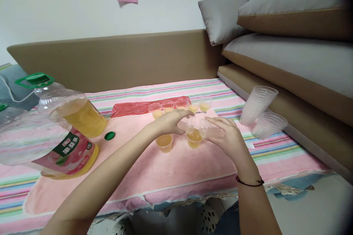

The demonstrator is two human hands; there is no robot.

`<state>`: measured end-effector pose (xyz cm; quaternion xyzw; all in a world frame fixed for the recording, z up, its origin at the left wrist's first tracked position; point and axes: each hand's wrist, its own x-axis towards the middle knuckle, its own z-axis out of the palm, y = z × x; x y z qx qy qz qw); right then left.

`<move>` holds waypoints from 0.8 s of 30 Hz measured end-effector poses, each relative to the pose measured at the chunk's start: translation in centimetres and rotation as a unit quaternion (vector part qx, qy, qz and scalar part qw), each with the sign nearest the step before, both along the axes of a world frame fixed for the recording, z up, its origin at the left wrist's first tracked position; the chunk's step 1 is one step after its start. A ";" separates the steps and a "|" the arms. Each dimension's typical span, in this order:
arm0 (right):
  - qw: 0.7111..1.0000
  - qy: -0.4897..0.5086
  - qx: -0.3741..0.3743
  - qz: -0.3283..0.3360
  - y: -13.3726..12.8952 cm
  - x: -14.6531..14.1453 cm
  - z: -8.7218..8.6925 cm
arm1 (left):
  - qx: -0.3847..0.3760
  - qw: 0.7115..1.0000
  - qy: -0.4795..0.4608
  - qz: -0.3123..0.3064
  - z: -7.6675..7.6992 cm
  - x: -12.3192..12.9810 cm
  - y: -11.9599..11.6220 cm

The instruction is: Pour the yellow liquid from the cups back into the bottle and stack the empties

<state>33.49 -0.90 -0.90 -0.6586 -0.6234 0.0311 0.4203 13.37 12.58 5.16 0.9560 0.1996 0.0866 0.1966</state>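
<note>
My left hand [172, 122] is closed around a clear plastic cup [188, 124] tipped on its side, mouth facing right. Opposite it, my right hand [228, 129] grips another clear plastic cup [213, 130], tilted with its mouth toward the left. Both rims meet just above a small cup of yellow juice [194, 141] standing on the pink towel [154, 170]. Left of that stands a second cup of juice [164, 143]. Behind my hands is a row of several juice cups [168, 105], partly hidden by my left hand.
Two big juice bottles, one with a green handle [88, 117] and one with a pink label [74, 152], stand at left beside a green cap [109, 136]. A red plastic wrapper [132, 108] lies behind. Stacked empty cups [259, 104] lean against cushions [292, 55] at right.
</note>
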 end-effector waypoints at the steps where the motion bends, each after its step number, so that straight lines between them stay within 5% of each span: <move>1: 1.000 0.002 -0.001 -0.001 0.0 0.0 0.0 | -0.002 1.000 0.000 0.000 0.0 0.0 0.0; 16: 1.000 0.005 0.003 -0.017 0.2 0.0 -0.2 | -0.072 0.996 -0.008 0.043 0.2 -0.3 -0.2; 24: 0.992 0.112 0.031 -0.044 0.3 -0.3 0.1 | -0.114 0.988 -0.046 0.091 0.4 -1.3 -0.1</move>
